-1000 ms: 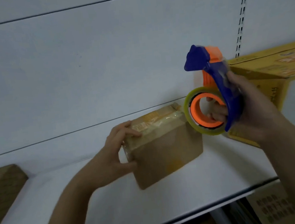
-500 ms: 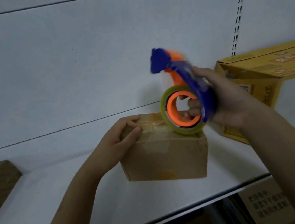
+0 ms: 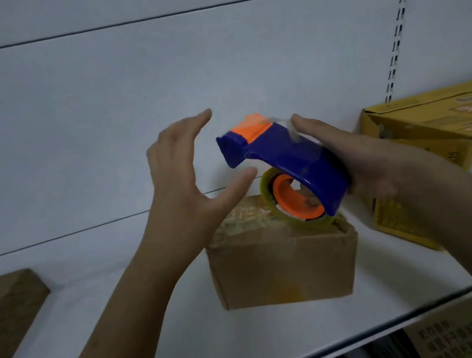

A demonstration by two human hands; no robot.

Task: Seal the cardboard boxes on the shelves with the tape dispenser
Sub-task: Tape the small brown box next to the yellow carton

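Note:
A small brown cardboard box (image 3: 283,270) stands on the white shelf (image 3: 187,331), with tape across its top. My right hand (image 3: 356,159) grips a blue and orange tape dispenser (image 3: 283,161) just above the box, its clear tape roll (image 3: 293,201) low over the box's top. My left hand (image 3: 187,172) hovers open to the left of the dispenser, fingers spread, thumb near the roll, off the box.
A yellow carton (image 3: 436,141) stands at the right on the same shelf. A brown box (image 3: 5,305) lies at the left edge. More cartons (image 3: 467,332) sit below the shelf. The white back panel has a slotted upright (image 3: 397,28).
My left hand has let go of the box's top corner and risen toward the dispenser. The dispenser has tilted flatter and come lower over the box.

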